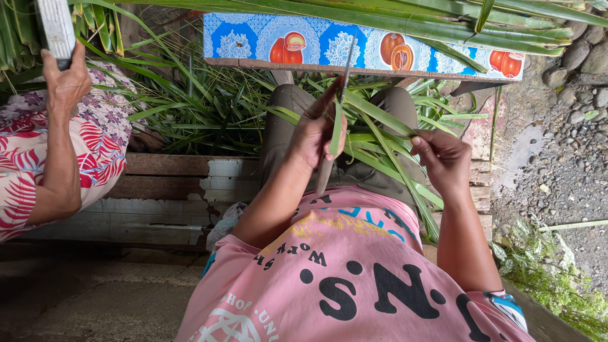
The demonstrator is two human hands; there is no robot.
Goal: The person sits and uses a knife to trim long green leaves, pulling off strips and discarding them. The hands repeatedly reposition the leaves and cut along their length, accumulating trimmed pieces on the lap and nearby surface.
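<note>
The left hand (315, 130) grips a knife (335, 120) upright against a long green leaf (373, 114); the right hand (443, 158) pinches that leaf's other end, above the lap; a co-worker's hand (66, 79) holds a flat pale tool (56, 28)

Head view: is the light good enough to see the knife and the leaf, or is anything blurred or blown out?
Head view: soft, even daylight, no hard shadows or glare; the left hand with its knife and the right hand pinching the long green leaf are sharp; the lower left floor is dim; edges curve slightly from the wide lens.
</note>
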